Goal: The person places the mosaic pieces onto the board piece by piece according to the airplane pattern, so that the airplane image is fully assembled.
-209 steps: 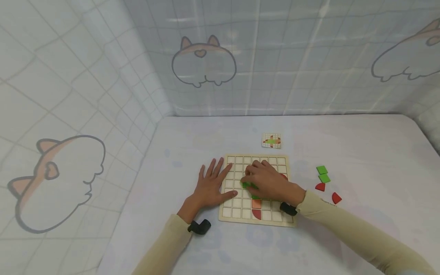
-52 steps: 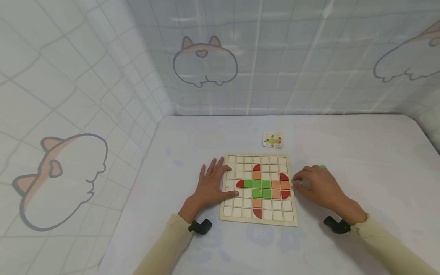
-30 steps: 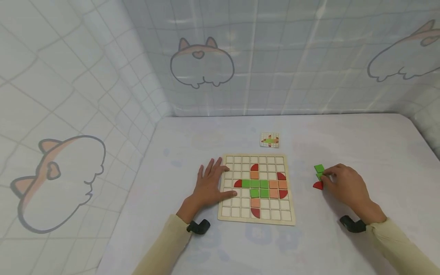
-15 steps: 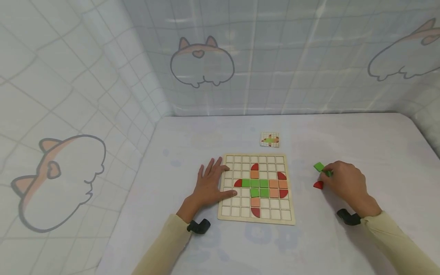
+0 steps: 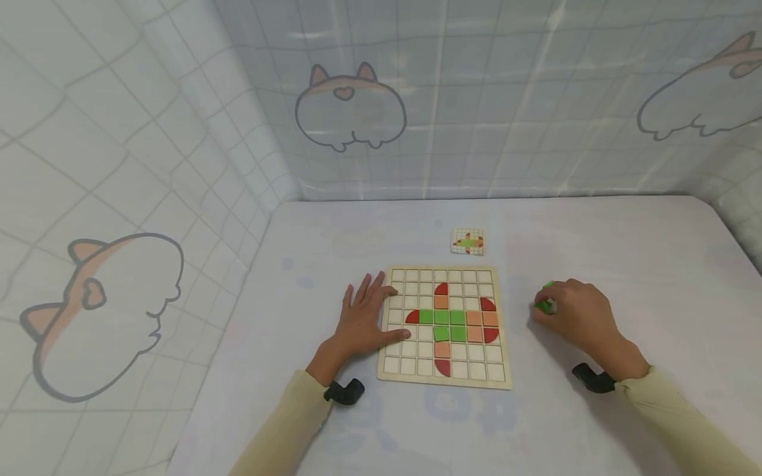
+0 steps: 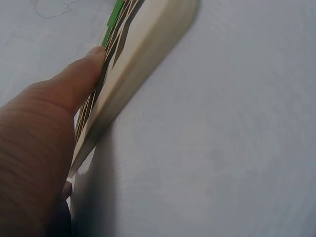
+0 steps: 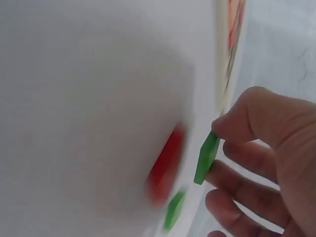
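Note:
My left hand [image 5: 357, 324] lies spread at the left edge of a square wooden grid board [image 5: 476, 367], its thumb resting on the board's cells. On the board, green square tiles [image 5: 441, 317], orange square tiles [image 5: 473, 318] and red quarter-circle tiles [image 5: 442, 367] make a cross-like shape. To the right of the board, my right hand [image 5: 577, 316] pinches a green square tile [image 7: 207, 157] between thumb and fingers. Beneath it on the table, the right wrist view shows a red quarter-circle tile [image 7: 167, 165] and another green tile [image 7: 174, 211].
A small pattern card [image 5: 467, 242] with a coloured cross-like figure lies behind the board. A white table [image 5: 357, 436] carries everything, and tiled-print walls [image 5: 506, 99] with cartoon animals stand around it.
A red quarter-circle tile was set on the board's left part several seconds back. Since then my right hand has picked up a green square tile and shifted left. My left hand stays put.

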Action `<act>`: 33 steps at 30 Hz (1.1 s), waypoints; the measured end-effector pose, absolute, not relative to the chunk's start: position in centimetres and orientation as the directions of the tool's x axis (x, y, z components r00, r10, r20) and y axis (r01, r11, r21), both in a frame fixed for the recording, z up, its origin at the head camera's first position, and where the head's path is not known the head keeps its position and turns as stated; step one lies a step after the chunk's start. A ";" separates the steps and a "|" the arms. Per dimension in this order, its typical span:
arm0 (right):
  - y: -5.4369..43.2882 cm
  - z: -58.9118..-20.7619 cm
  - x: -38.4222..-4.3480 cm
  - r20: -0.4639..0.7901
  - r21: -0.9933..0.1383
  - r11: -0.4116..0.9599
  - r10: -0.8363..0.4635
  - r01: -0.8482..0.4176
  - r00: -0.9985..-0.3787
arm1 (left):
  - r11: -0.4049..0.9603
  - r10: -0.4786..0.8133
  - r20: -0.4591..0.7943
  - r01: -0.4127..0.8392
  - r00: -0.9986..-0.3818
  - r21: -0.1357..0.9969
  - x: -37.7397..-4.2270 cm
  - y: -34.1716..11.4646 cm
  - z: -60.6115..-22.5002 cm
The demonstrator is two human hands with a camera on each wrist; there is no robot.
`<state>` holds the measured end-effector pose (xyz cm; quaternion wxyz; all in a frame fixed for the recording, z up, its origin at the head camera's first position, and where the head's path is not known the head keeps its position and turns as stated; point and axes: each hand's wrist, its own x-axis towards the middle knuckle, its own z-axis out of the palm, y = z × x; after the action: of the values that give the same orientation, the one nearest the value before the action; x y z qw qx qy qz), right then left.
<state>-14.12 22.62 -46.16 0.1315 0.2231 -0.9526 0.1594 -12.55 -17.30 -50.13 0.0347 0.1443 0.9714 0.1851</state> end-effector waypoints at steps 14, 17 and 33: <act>12.4 -43.4 -12.1 0.141 -0.219 0.582 -0.775 -0.783 -0.616 | 0.902 0.285 -0.026 0.260 -0.958 0.344 -12.7 -17.1 -50.4; 10.6 -43.1 -12.4 0.148 -0.216 0.561 -0.790 -0.799 -0.595 | 0.900 0.289 -0.020 0.264 -0.957 0.347 -12.6 -17.3 -50.3; 5.9 -46.3 -13.4 0.244 -0.215 0.540 -0.777 -0.814 -0.580 | 0.858 0.381 0.032 0.366 -0.924 0.360 -12.8 -18.0 -50.2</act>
<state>-13.41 5.90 -46.31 0.0598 0.4542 -0.8755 0.1538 -12.79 -18.01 -50.18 0.0202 0.1937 0.9636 0.1829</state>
